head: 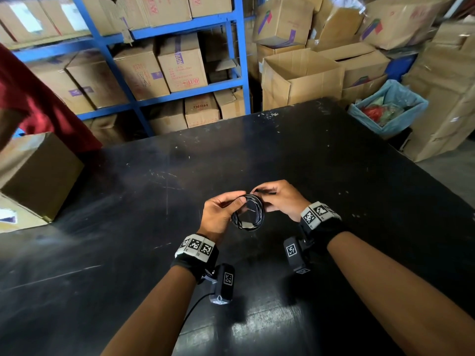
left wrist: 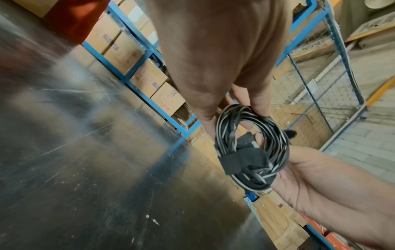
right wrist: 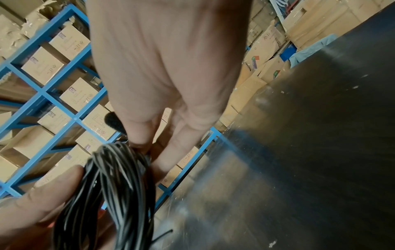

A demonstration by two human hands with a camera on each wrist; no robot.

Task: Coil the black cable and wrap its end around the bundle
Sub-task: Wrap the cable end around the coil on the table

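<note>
The black cable (head: 248, 214) is wound into a small round coil held above the black table (head: 334, 163). My left hand (head: 239, 201) grips the coil's left side, thumb on top. My right hand (head: 259, 194) pinches the coil's top right edge. In the left wrist view a black strap (left wrist: 241, 162) binds one side of the cable coil (left wrist: 271, 135), and the right hand's palm (left wrist: 320, 186) lies behind it. In the right wrist view my fingertips (right wrist: 136, 143) pinch the coil (right wrist: 115, 186) at its top, with a fuzzy black strap end (right wrist: 113, 121) sticking out beside them.
A blue shelf rack (head: 239, 60) stacked with cardboard boxes stands beyond the table. A cardboard box (head: 38, 176) sits on the table's left edge, with a person's red sleeve (head: 38, 104) above it. A blue-lined bin (head: 390, 109) stands off the far right corner.
</note>
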